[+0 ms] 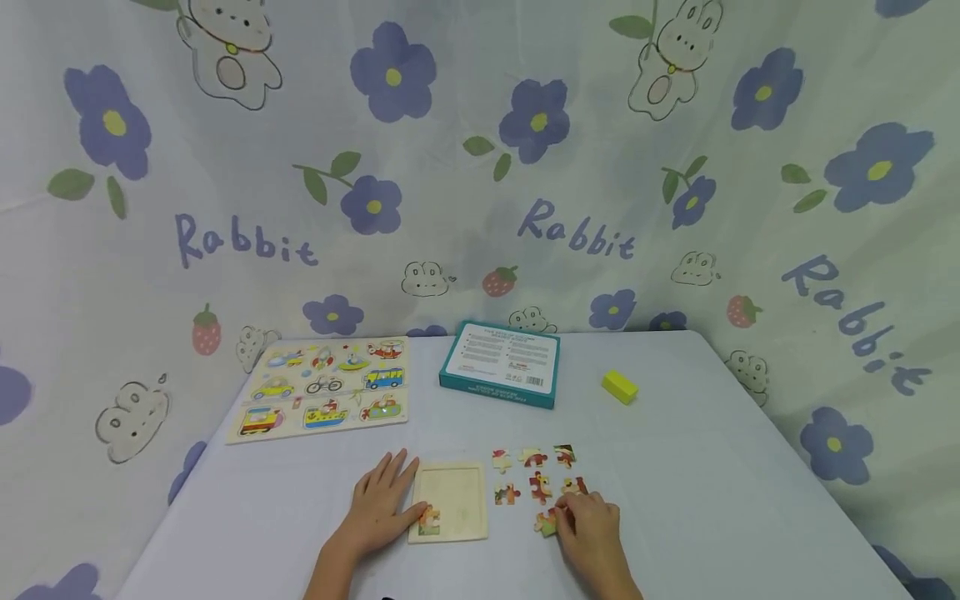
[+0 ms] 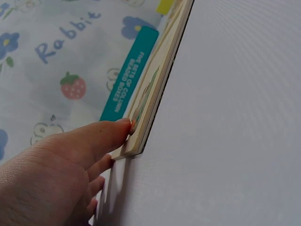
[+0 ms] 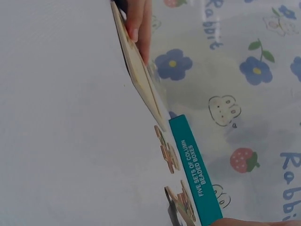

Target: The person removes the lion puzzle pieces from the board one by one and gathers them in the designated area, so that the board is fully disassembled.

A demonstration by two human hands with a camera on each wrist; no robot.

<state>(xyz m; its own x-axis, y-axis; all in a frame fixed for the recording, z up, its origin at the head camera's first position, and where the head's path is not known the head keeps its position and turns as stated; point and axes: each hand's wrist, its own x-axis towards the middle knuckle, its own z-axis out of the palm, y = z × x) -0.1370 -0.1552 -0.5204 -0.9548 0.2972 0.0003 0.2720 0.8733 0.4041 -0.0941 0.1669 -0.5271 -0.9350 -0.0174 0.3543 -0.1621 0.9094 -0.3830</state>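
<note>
A square wooden puzzle tray (image 1: 450,543) lies on the table, with one jigsaw piece (image 1: 430,523) in its near left corner. My left hand (image 1: 375,510) lies along the tray's left side, fingers extended, its thumb resting on that piece; the left wrist view shows the thumb (image 2: 108,134) at the tray's edge. To the right of the tray, my right hand (image 1: 592,533) pinches a green and red puzzle piece (image 1: 546,524), partly hidden by the fingers. Several loose picture pieces (image 1: 540,487) lie just beyond it. In the right wrist view, only a sliver of that hand shows.
A teal-edged box (image 1: 498,362) stands behind the loose pieces. At the back left lies a wooden vehicle picture board (image 1: 322,387). A yellow block (image 1: 620,387) sits at the back right. Behind the table hangs a patterned curtain (image 1: 465,167).
</note>
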